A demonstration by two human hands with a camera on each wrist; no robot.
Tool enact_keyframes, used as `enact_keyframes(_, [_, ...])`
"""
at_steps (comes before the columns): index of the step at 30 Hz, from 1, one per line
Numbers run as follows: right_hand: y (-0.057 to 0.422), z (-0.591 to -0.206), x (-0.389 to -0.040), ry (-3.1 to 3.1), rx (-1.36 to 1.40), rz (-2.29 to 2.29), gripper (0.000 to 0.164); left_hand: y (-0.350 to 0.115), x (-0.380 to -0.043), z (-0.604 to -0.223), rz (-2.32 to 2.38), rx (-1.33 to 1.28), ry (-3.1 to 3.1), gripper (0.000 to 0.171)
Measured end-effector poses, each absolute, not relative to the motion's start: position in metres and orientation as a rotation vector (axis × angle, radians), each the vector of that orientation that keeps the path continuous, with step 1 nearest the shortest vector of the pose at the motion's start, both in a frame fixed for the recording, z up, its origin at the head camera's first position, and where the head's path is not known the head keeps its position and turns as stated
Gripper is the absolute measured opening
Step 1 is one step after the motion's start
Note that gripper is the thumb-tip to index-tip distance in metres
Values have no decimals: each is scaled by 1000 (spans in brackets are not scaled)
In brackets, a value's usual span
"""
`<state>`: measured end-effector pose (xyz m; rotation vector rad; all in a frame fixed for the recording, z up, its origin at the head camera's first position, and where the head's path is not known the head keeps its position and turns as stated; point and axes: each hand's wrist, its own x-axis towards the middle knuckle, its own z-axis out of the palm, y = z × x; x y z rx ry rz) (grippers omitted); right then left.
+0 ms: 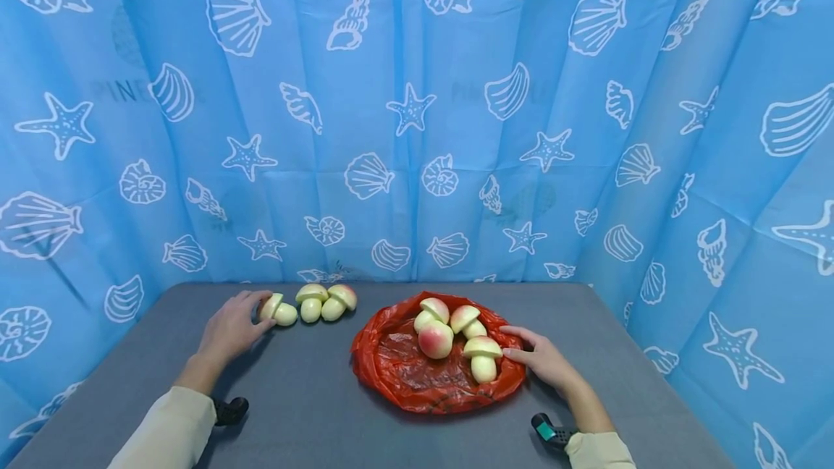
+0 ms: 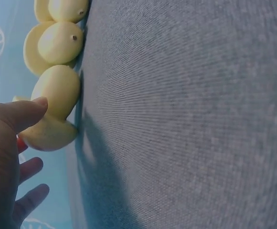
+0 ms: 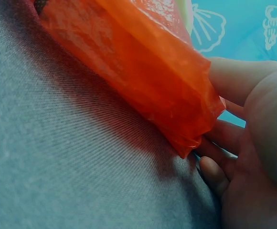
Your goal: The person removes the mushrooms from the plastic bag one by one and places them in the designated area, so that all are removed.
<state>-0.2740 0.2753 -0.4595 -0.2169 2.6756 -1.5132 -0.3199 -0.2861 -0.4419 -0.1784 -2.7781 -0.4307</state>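
At the far left of the table, my left hand (image 1: 233,324) pinches a pale yellow toy mushroom (image 1: 284,314) by its cap. In the left wrist view the thumb (image 2: 36,109) lies over the mushroom, while two other fingers are spread apart below it. A red plastic bag (image 1: 381,382) lies opened out with its rim rolled down, holding several toy mushrooms (image 1: 483,368) with pink-tinged caps. At the bag's right edge is my right hand (image 1: 547,362). The right wrist view shows its thumb and fingers on either side of the red plastic (image 3: 176,95), gripping the edge.
Beside the left hand's mushroom, two more toy mushrooms (image 1: 310,302) sit side by side near the back edge of the grey cloth-covered table (image 1: 293,396). A blue curtain (image 1: 404,129) with white shell prints hangs behind the table and along its sides.
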Motion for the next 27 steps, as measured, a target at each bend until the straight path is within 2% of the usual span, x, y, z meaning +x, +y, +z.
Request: enact_keyframes(27, [276, -457, -274, 2678, -249, -1500, 54, -279, -310, -435, -335, -327, -2642, 51])
